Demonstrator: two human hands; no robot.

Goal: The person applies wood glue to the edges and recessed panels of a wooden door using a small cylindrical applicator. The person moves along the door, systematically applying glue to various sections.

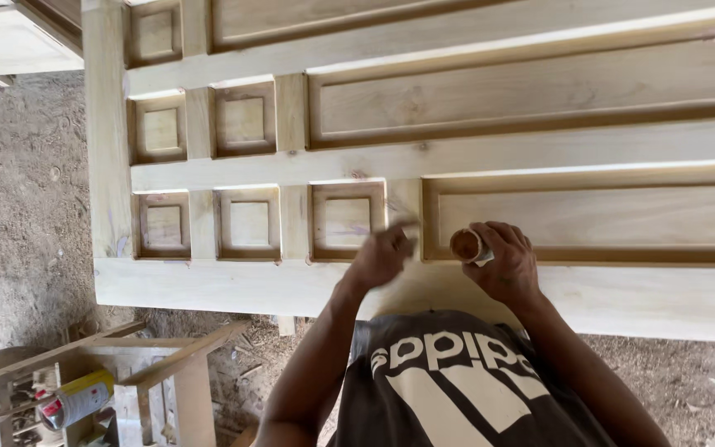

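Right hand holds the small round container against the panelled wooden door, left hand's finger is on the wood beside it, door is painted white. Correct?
Not quite. The head view shows the door as bare, unpainted wood, not white. The rest stands: right hand holds the small round container, left hand fingers the wood beside it.

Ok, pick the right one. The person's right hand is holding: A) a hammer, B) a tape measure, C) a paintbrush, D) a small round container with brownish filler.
D: the right hand grips a small round container with brownish contents, held against the pale wooden panelled door, while the left hand presses its fingers on the wood beside it.
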